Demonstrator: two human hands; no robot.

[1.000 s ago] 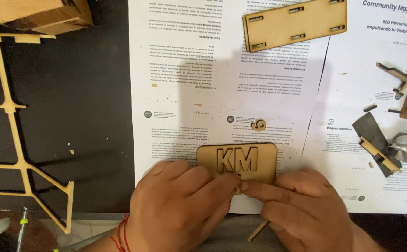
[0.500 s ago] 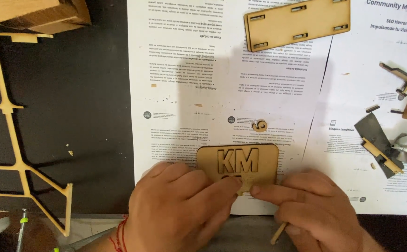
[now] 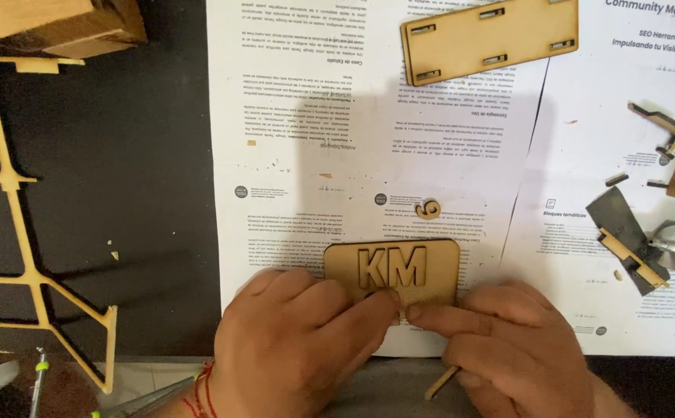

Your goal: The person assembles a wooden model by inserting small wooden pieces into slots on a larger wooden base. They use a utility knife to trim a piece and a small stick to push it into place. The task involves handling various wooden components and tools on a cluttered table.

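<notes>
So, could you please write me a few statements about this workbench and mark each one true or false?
1. Both hands press their fingertips on the near edge of the small wooden plaque. True: the left hand and right hand meet there.
2. The plaque lies on bare black table. False: it lies on printed paper sheets.
3. A slotted wooden panel lies at the far edge of the paper. True.
4. The right hand is empty. False: a thin wooden stick pokes out beneath it.
5. The small curled wooden piece sits on top of the plaque. False: it lies on the paper just beyond it.
</notes>
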